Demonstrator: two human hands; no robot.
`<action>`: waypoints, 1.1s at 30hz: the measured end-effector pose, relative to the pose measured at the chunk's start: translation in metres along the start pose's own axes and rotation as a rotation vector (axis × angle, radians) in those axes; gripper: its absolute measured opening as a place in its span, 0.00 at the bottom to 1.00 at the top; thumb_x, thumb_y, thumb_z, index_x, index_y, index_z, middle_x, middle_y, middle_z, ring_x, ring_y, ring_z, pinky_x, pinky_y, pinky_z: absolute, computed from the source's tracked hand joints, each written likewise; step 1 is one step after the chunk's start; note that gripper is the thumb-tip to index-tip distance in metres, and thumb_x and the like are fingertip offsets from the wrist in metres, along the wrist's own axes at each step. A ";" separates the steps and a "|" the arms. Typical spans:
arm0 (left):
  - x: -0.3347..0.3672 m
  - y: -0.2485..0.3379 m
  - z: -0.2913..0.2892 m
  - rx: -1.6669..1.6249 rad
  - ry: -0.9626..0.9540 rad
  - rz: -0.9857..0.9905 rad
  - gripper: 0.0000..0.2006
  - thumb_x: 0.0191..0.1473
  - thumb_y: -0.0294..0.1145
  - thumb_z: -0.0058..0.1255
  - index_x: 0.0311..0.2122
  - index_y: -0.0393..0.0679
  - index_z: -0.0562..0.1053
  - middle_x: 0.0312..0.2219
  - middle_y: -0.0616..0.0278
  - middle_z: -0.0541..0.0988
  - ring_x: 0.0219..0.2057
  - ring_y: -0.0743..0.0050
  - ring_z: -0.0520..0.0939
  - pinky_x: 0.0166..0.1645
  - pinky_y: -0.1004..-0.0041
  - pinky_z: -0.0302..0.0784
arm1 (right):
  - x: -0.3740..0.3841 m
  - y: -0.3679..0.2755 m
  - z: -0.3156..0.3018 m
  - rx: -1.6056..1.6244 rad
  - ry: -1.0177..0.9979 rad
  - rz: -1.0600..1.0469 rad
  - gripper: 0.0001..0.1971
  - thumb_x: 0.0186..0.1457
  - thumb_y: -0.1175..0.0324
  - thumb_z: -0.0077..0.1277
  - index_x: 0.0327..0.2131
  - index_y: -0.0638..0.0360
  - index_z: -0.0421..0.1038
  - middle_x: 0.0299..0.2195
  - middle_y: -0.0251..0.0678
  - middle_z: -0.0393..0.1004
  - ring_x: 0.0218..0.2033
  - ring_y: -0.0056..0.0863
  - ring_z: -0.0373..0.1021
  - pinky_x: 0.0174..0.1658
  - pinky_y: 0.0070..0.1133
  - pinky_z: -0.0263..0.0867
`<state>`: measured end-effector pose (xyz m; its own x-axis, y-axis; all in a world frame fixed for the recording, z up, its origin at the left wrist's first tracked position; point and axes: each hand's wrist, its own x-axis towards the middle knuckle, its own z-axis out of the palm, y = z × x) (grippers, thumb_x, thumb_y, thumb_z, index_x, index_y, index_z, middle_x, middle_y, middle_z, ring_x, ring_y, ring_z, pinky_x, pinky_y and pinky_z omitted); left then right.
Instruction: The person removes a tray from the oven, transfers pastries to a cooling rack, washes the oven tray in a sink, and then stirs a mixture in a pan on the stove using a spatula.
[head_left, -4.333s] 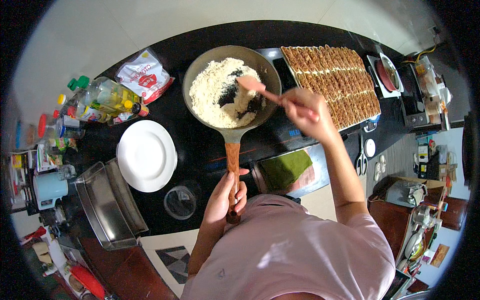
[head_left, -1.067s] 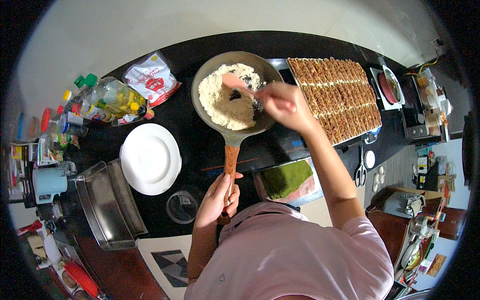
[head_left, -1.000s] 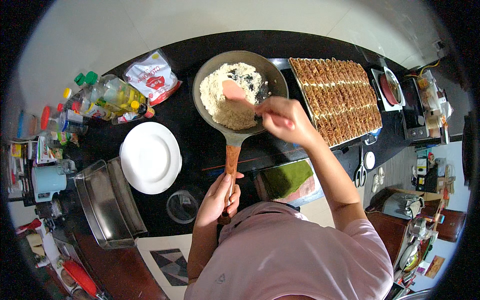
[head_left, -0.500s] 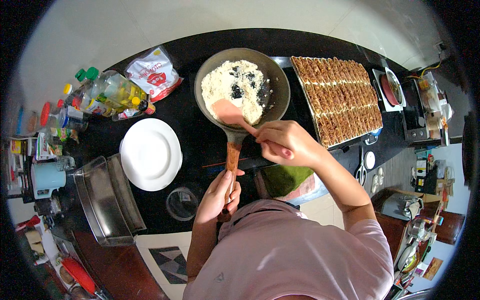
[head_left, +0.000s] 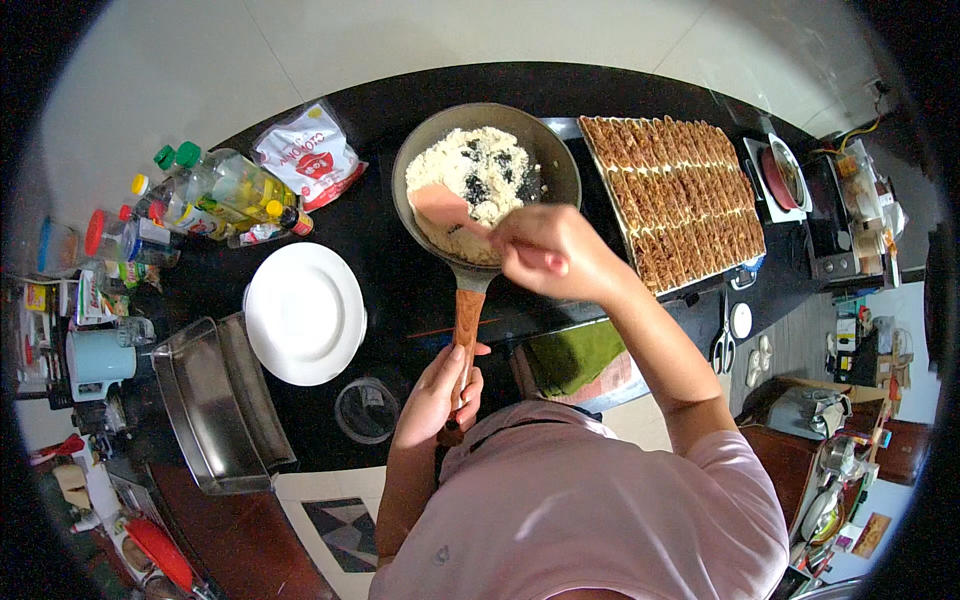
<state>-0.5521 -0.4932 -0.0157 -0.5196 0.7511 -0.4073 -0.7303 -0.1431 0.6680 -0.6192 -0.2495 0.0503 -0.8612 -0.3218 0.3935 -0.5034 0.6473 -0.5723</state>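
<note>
A grey frying pan with a brown wooden handle rests on the dark counter in front of me. My left hand is closed around that handle, near its lower end. Inside the pan spreads a pale, crumbly flour-like powder, with dark patches of the pan's bottom showing through. My right hand grips a pink spatula by its handle. The spatula's blade lies in the powder at the pan's left side, its handle passing over the near rim.
Right of the pan lies a tray of browned, topped rows. On the left stand stacked white plates, a metal sink, bottles and a white-and-red bag. A green cloth hangs at the counter's near edge; scissors lie at right.
My right hand has moved up and slightly left, sliding the spatula blade farther left in the powder. My left hand keeps its hold on the pan handle.
</note>
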 end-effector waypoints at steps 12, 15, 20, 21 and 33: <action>-0.001 0.002 0.003 -0.042 0.014 -0.003 0.21 0.65 0.49 0.28 0.51 0.43 0.63 0.16 0.71 0.62 0.09 0.85 0.60 0.13 0.79 0.57 | 0.018 0.006 -0.042 0.112 0.122 0.190 0.06 0.48 0.77 0.46 0.28 0.70 0.72 0.28 0.41 0.77 0.33 0.25 0.74 0.39 0.21 0.70; -0.001 0.002 0.002 -0.036 0.015 -0.004 0.21 0.64 0.49 0.29 0.51 0.43 0.63 0.16 0.70 0.62 0.09 0.85 0.60 0.13 0.79 0.57 | 0.021 0.005 -0.015 0.040 0.011 0.214 0.06 0.45 0.76 0.48 0.27 0.69 0.73 0.25 0.42 0.76 0.28 0.31 0.75 0.34 0.23 0.69; -0.001 -0.001 0.001 -0.041 0.022 -0.004 0.22 0.64 0.50 0.29 0.51 0.43 0.63 0.15 0.71 0.61 0.09 0.85 0.60 0.13 0.79 0.57 | -0.001 -0.018 -0.033 0.013 -0.296 0.067 0.04 0.40 0.76 0.51 0.23 0.67 0.71 0.22 0.45 0.72 0.24 0.42 0.71 0.30 0.28 0.67; -0.002 0.000 0.002 -0.061 0.027 -0.006 0.21 0.64 0.49 0.30 0.50 0.43 0.63 0.15 0.70 0.62 0.09 0.85 0.60 0.14 0.79 0.58 | 0.001 -0.020 -0.045 -0.002 -0.293 0.045 0.05 0.41 0.75 0.51 0.24 0.67 0.72 0.22 0.44 0.73 0.24 0.39 0.73 0.30 0.27 0.68; -0.003 0.000 0.003 -0.143 0.019 -0.051 0.20 0.63 0.50 0.32 0.50 0.46 0.64 0.16 0.71 0.61 0.10 0.85 0.61 0.13 0.80 0.57 | 0.022 0.023 -0.006 -0.070 0.207 0.165 0.06 0.43 0.71 0.51 0.22 0.63 0.74 0.15 0.40 0.70 0.15 0.29 0.68 0.22 0.23 0.64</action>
<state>-0.5492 -0.4934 -0.0130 -0.4878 0.7474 -0.4510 -0.8107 -0.1963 0.5516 -0.6497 -0.2379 0.0500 -0.8949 -0.0643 0.4416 -0.3449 0.7276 -0.5929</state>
